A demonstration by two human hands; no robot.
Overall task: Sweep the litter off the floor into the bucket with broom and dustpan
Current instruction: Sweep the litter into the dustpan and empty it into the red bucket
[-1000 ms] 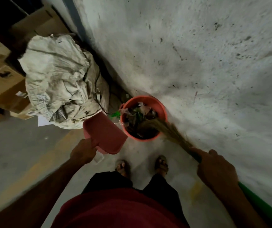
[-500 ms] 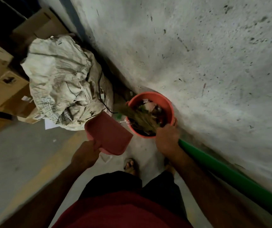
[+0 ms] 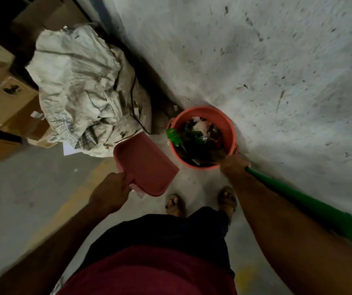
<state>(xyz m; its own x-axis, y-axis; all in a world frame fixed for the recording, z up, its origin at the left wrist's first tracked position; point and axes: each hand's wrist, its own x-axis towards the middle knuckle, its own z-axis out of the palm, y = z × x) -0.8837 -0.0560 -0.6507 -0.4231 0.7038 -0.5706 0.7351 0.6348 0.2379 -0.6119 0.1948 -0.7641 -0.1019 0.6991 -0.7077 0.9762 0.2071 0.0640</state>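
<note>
Risk: right hand (image 3: 233, 167) grips green plastic broom handle (image 3: 302, 201) at round orange bucket's (image 3: 230, 126) rim, centre frame; jolt could tip it. Left hand (image 3: 110, 193) grips empty pink plastic dustpan (image 3: 147, 165).

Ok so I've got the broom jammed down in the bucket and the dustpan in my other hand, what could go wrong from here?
1. The bucket looks heaped; a green wrapper already hangs over its rim, so pressing further could spill litter onto the floor.
2. Your right hand grips the broom right at the rim; a hard push might tip the bucket.
3. The dustpan in your left hand hangs tilted; any leftover dust could slide off.
</note>
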